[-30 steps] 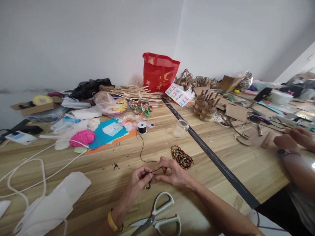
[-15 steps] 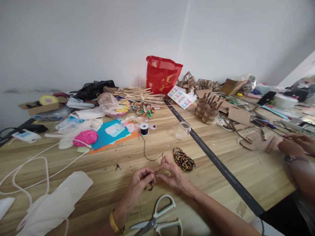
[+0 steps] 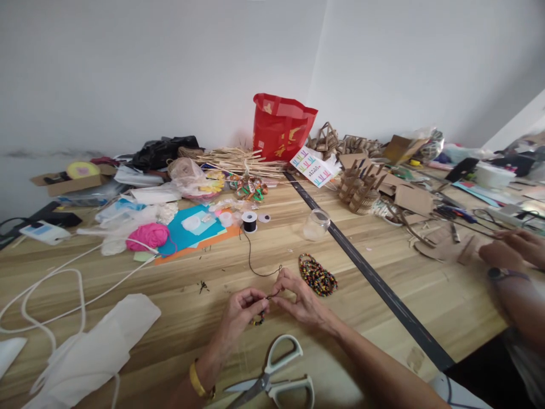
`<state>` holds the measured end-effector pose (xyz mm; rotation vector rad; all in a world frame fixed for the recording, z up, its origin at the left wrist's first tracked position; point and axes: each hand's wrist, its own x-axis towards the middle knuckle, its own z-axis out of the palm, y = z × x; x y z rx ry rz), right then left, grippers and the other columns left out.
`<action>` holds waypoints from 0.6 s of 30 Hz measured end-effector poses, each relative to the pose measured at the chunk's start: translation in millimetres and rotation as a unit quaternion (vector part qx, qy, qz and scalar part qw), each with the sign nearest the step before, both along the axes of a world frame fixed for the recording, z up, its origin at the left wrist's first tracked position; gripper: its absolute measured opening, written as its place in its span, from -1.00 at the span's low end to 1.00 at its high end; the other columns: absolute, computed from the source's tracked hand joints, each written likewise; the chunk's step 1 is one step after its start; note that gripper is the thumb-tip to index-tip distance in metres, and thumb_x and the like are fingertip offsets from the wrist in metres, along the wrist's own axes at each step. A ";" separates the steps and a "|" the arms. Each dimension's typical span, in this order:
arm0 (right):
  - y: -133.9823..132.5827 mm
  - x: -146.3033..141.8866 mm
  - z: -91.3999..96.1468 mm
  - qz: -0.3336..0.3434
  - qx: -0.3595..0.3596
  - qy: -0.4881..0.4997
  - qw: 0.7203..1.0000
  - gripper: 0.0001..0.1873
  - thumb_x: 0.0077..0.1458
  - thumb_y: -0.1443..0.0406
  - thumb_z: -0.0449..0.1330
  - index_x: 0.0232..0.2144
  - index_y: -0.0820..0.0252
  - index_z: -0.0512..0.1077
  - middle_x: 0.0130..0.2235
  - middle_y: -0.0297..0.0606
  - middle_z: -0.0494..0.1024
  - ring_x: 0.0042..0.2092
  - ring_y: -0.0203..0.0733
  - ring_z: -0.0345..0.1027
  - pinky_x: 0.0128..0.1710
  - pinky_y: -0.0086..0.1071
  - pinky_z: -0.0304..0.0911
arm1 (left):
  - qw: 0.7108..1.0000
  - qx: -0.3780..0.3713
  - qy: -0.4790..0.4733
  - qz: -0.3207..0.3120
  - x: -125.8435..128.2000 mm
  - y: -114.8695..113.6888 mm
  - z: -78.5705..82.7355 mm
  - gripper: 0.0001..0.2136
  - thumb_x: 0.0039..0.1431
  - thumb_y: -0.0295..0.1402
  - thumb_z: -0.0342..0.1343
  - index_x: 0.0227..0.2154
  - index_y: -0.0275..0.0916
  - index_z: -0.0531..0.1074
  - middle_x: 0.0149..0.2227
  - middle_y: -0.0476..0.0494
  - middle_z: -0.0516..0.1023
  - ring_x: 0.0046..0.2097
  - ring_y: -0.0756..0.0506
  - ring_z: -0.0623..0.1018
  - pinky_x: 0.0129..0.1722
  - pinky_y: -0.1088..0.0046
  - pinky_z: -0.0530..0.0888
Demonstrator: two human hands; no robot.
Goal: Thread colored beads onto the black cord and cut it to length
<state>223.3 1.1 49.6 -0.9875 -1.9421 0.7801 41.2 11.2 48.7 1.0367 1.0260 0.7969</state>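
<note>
Between the fingers of my left hand (image 3: pixel 244 307) a small beaded bracelet (image 3: pixel 258 320) of dark and coloured beads hangs down; the hand is closed on its upper part. My right hand (image 3: pixel 298 295) pinches a thin dark cord (image 3: pixel 269 296) at the bracelet's top, close to my left fingertips. The black cord (image 3: pixel 251 258) runs across the table from a spool (image 3: pixel 249 222) toward my right hand. Right of that hand lies a coiled heap of colourful bead strands (image 3: pixel 317 275). Open scissors (image 3: pixel 272 375) with pale handles rest below my hands.
A clear jar (image 3: pixel 316 224) stands beside a black strip (image 3: pixel 374 278) crossing the table. Pink yarn (image 3: pixel 147 237) and blue sheets (image 3: pixel 191 230) lie left. A white cable (image 3: pixel 80 307) loops over white fabric (image 3: pixel 102 341). Another person's hands (image 3: pixel 506 250) work at the far right.
My fingers have shifted slightly at the cord, still close together over the bracelet. The other person's hand at the right has moved a little. The spool and scissors stay in place.
</note>
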 end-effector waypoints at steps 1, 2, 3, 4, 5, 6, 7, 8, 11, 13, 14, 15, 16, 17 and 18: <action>-0.1 0.1 -0.3 0.000 0.000 0.003 1.000 -0.95 0.12 0.33 0.17 -0.35 0.23 0.39 -0.34 -0.28 0.31 -0.26 -0.23 0.23 -0.27 -0.39 0.14 | 1.000 0.003 0.003 -0.006 -0.2 -0.7 0.2 -0.78 -0.27 -0.29 0.31 -0.58 -0.33 0.46 -0.62 -0.05 0.50 -0.54 0.02 0.42 -0.50 0.53 0.32; -0.2 0.2 -0.4 0.001 -0.001 0.004 1.000 -0.95 0.11 0.34 0.17 -0.36 0.24 0.39 -0.34 -0.28 0.31 -0.26 -0.23 0.23 -0.27 -0.39 0.14 | 1.000 0.007 0.005 -0.012 -0.3 -1.4 0.5 -0.79 -0.24 -0.29 0.30 -0.58 -0.33 0.45 -0.62 -0.05 0.50 -0.54 0.02 0.42 -0.51 0.54 0.31; -0.3 0.2 -0.3 0.002 -0.003 0.004 1.000 -0.96 0.11 0.35 0.17 -0.36 0.24 0.40 -0.34 -0.28 0.31 -0.26 -0.23 0.22 -0.27 -0.39 0.14 | 1.000 0.010 0.008 -0.019 -0.4 -2.1 0.7 -0.80 -0.22 -0.29 0.29 -0.58 -0.33 0.45 -0.62 -0.05 0.49 -0.54 0.02 0.41 -0.52 0.54 0.30; -0.5 0.1 -0.1 0.003 -0.005 0.003 1.000 -0.97 0.10 0.36 0.17 -0.36 0.24 0.40 -0.35 -0.28 0.31 -0.27 -0.23 0.22 -0.27 -0.39 0.14 | 1.000 0.015 0.013 -0.025 -0.4 -2.7 1.1 -0.80 -0.20 -0.29 0.27 -0.58 -0.33 0.45 -0.62 -0.05 0.49 -0.55 0.02 0.41 -0.53 0.54 0.30; -0.7 0.0 0.2 0.004 -0.008 0.002 1.000 -0.97 0.10 0.37 0.17 -0.36 0.24 0.40 -0.35 -0.28 0.31 -0.27 -0.24 0.22 -0.27 -0.39 0.14 | 0.999 0.020 0.018 -0.029 -0.3 -3.2 1.5 -0.81 -0.18 -0.29 0.26 -0.59 -0.32 0.44 -0.62 -0.05 0.48 -0.55 0.03 0.40 -0.54 0.55 0.29; -0.9 -0.2 0.4 0.006 -0.009 0.001 1.000 -0.97 0.10 0.37 0.17 -0.36 0.24 0.40 -0.35 -0.28 0.31 -0.27 -0.24 0.22 -0.27 -0.39 0.14 | 0.999 0.025 0.023 -0.031 -0.2 -3.6 2.0 -0.82 -0.17 -0.30 0.25 -0.59 -0.32 0.43 -0.63 -0.04 0.47 -0.56 0.03 0.39 -0.55 0.55 0.28; -1.2 -0.3 0.6 0.008 -0.010 0.003 1.000 -0.97 0.10 0.36 0.17 -0.36 0.24 0.40 -0.35 -0.28 0.31 -0.27 -0.24 0.22 -0.27 -0.39 0.14 | 0.999 0.031 0.026 -0.032 -0.1 -3.8 2.5 -0.82 -0.17 -0.31 0.24 -0.60 -0.32 0.42 -0.63 -0.04 0.46 -0.56 0.03 0.38 -0.55 0.55 0.27; -1.4 -0.4 0.7 0.011 -0.012 0.006 1.000 -0.96 0.11 0.35 0.17 -0.36 0.24 0.40 -0.35 -0.29 0.31 -0.27 -0.24 0.22 -0.27 -0.39 0.13 | 0.998 0.036 0.027 -0.032 -0.1 -4.0 2.9 -0.82 -0.17 -0.31 0.24 -0.60 -0.32 0.41 -0.63 -0.03 0.45 -0.56 0.03 0.37 -0.55 0.55 0.27; -2.0 0.0 1.3 0.029 -0.039 0.021 0.999 -0.91 0.13 0.30 0.17 -0.37 0.23 0.39 -0.34 -0.29 0.31 -0.25 -0.24 0.22 -0.25 -0.39 0.12 | 0.998 0.041 0.008 -0.044 -0.5 -4.3 2.6 -0.81 -0.19 -0.30 0.24 -0.60 -0.31 0.38 -0.64 -0.02 0.43 -0.57 0.04 0.36 -0.55 0.53 0.29; -1.9 0.6 2.4 0.045 -0.070 0.034 0.996 -0.86 0.14 0.25 0.16 -0.38 0.23 0.39 -0.34 -0.30 0.31 -0.24 -0.25 0.22 -0.23 -0.37 0.13 | 0.997 0.042 -0.014 -0.056 -1.2 -4.7 0.9 -0.80 -0.20 -0.29 0.24 -0.58 -0.30 0.37 -0.63 -0.01 0.44 -0.57 0.03 0.37 -0.53 0.52 0.32; -1.6 1.0 3.1 0.052 -0.086 0.039 0.994 -0.83 0.15 0.23 0.16 -0.38 0.23 0.39 -0.35 -0.31 0.31 -0.24 -0.25 0.22 -0.21 -0.37 0.13 | 0.997 0.040 -0.025 -0.059 -1.6 -5.0 -0.2 -0.80 -0.19 -0.29 0.24 -0.57 -0.30 0.37 -0.62 -0.02 0.45 -0.56 0.02 0.38 -0.52 0.51 0.33; -1.3 1.3 3.8 0.058 -0.100 0.044 0.992 -0.81 0.15 0.20 0.17 -0.39 0.24 0.39 -0.35 -0.31 0.31 -0.24 -0.25 0.22 -0.21 -0.37 0.13 | 0.997 0.039 -0.033 -0.056 -2.0 -5.3 -1.3 -0.81 -0.18 -0.30 0.23 -0.56 -0.29 0.37 -0.62 -0.02 0.45 -0.56 0.02 0.38 -0.52 0.51 0.34; -0.9 1.6 4.4 0.061 -0.111 0.047 0.991 -0.79 0.14 0.18 0.17 -0.39 0.24 0.39 -0.35 -0.31 0.31 -0.25 -0.25 0.22 -0.21 -0.36 0.14 | 0.997 0.036 -0.036 -0.058 -2.3 -5.5 -2.1 -0.82 -0.18 -0.31 0.22 -0.57 -0.29 0.36 -0.62 -0.02 0.45 -0.55 0.02 0.39 -0.52 0.52 0.34; -0.5 1.8 4.7 0.063 -0.119 0.049 0.990 -0.77 0.14 0.16 0.17 -0.40 0.24 0.39 -0.35 -0.31 0.31 -0.25 -0.26 0.22 -0.20 -0.36 0.15 | 0.997 0.037 -0.038 -0.060 -2.6 -5.6 -2.7 -0.83 -0.17 -0.33 0.22 -0.57 -0.29 0.35 -0.61 -0.02 0.46 -0.54 0.02 0.40 -0.50 0.52 0.34; -0.2 1.8 4.9 0.062 -0.122 0.051 0.989 -0.76 0.14 0.15 0.17 -0.40 0.24 0.39 -0.34 -0.31 0.32 -0.24 -0.25 0.23 -0.19 -0.36 0.15 | 0.997 0.040 -0.039 -0.060 -2.9 -5.6 -3.0 -0.84 -0.16 -0.34 0.21 -0.57 -0.29 0.36 -0.61 -0.02 0.46 -0.53 0.02 0.40 -0.49 0.52 0.34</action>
